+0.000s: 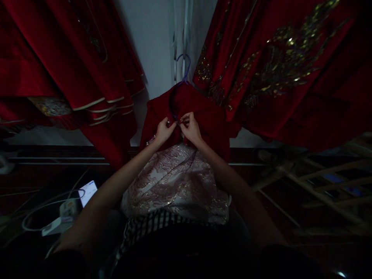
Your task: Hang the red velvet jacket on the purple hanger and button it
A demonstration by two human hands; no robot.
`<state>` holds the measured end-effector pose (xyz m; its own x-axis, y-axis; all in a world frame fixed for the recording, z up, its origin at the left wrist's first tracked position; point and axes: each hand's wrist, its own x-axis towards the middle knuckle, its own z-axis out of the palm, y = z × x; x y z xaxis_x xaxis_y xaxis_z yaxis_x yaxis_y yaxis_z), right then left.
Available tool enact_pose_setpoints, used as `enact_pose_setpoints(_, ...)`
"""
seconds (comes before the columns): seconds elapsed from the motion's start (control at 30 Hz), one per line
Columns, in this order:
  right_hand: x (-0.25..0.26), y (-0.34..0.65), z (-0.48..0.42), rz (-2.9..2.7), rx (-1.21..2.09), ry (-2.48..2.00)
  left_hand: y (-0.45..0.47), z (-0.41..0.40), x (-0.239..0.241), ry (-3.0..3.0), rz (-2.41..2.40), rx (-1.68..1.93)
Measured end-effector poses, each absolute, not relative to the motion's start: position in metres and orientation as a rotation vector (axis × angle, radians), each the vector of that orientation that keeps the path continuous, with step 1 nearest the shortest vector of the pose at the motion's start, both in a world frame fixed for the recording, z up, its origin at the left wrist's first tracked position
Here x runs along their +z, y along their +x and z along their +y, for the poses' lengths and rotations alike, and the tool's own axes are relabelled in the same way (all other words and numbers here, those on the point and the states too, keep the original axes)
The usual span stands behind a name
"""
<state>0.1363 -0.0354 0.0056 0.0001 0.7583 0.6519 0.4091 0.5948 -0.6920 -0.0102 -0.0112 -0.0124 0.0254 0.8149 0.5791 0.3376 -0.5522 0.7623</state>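
Observation:
A red jacket [212, 116] hangs in front of me on a purple hanger [186, 71]. Just below its collar, my left hand [165, 130] and my right hand [190, 127] meet at the front opening. Both hands have thumb and fingers pinched on the jacket's front edges; the small part between the fingertips is too dark to make out. Across my lap, under the jacket's hem, lies a pale pinkish brocade cloth [177, 178] with shiny metallic patterning.
Red garments with pale trim [87, 104] hang at the left, and red ones with gold sequin embroidery [285, 66] at the right. A lit phone [87, 192], a cable and a white power strip [58, 224] lie lower left. Wooden slatted framework [328, 174] stands lower right.

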Motion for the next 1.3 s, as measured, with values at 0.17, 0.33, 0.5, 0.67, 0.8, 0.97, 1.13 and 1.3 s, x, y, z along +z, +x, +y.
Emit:
enact_pose_setpoints(0.17, 0.004, 0.149, -0.032, -1.728, 0.445, -0.928, 0.002, -0.008, -0.014, 1.869, 0.945, 1.589)
enact_pose_setpoints(0.33, 0.009, 0.153, -0.040, -1.771, 0.406, -0.865, -0.004, -0.006, -0.012, 1.992, 0.908, 1.482)
enact_pose_setpoints(0.5, 0.018, 0.149, -0.049, -1.777, 0.345, -0.924, -0.012, -0.015, 0.002, 2.221, 0.967, 1.406)
enact_pose_setpoints(0.67, 0.024, 0.151, -0.048, -1.726, 0.350, -0.919, -0.015, -0.032, 0.024, 2.472, 1.064, 1.230)
enact_pose_setpoints(0.8, 0.026, 0.154, -0.046, -1.719, 0.344, -0.927, -0.014, -0.034, 0.034, 2.576, 1.083, 1.147)
enact_pose_setpoints(0.97, 0.028, 0.155, -0.049, -1.721, 0.353, -0.920, -0.011, -0.028, 0.034, 2.570, 1.128, 1.143)
enact_pose_setpoints(1.13, 0.027, 0.158, -0.046, -1.700, 0.459, -0.933, -0.011, -0.026, 0.031, 2.552, 1.085, 1.146)
enact_pose_setpoints(1.3, 0.027, 0.160, -0.043, -1.680, 0.536, -0.905, -0.012, -0.022, 0.030, 2.520, 1.058, 1.148)
